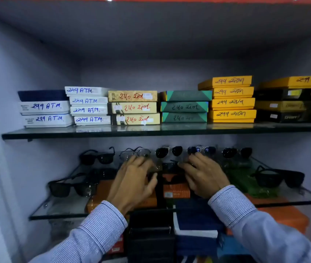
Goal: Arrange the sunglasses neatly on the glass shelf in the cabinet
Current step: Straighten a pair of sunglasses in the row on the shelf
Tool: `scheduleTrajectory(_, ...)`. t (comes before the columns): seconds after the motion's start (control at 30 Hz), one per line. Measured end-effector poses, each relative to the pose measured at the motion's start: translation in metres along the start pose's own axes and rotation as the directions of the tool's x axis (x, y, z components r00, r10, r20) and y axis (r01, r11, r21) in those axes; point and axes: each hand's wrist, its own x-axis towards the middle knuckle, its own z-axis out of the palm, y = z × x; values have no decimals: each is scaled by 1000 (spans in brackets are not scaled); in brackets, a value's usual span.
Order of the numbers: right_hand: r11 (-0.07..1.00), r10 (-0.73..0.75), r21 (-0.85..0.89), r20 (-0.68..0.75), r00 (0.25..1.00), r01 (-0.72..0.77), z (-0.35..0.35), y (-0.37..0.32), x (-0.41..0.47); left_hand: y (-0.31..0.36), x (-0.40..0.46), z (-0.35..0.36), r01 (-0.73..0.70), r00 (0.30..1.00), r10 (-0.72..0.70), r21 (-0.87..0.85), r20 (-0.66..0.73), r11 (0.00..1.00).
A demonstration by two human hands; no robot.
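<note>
Both hands are reached over the glass shelf (293,201) in the lower half of the frame. The left hand (132,185) and the right hand (204,177) are curled towards a dark pair of sunglasses (170,166) lying between them at the centre; whether it is really gripped cannot be told, because the fingers cover it. Five pairs are seen standing in a back row (167,151) just behind the fingertips. One more pair (71,187) lies at lower left, another (279,177) at lower right. The step in hand is judged to be placing a second row; next, the centre pair must be set straight. Boxes (232,102) on the upper shelf are not touched. The frame is blurred, so details are unclear.
</note>
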Motion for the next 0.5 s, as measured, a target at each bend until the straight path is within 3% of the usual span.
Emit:
scheduleTrajectory(0.07, 978, 204, 11, 121, 972, -206, 2, -9, 8, 0, 10, 6, 128, 989, -118, -128, 87, 983)
scheduleTrajectory(0.13, 931, 331, 56, 293, 897, -362, 5, -13, 16, -1, 20, 12, 190, 974, -164, -171, 155, 967)
scheduleTrajectory(0.33, 884, 378, 83, 455, 806, -460, 13, -10, 29, 1, 30, 31, 237, 952, -186, -196, 244, 952)
scheduleTrajectory(0.5, 870, 363, 153, 444, 819, -468, 15, -10, 35, -3, 31, 27, 195, 958, -149, -174, 245, 965)
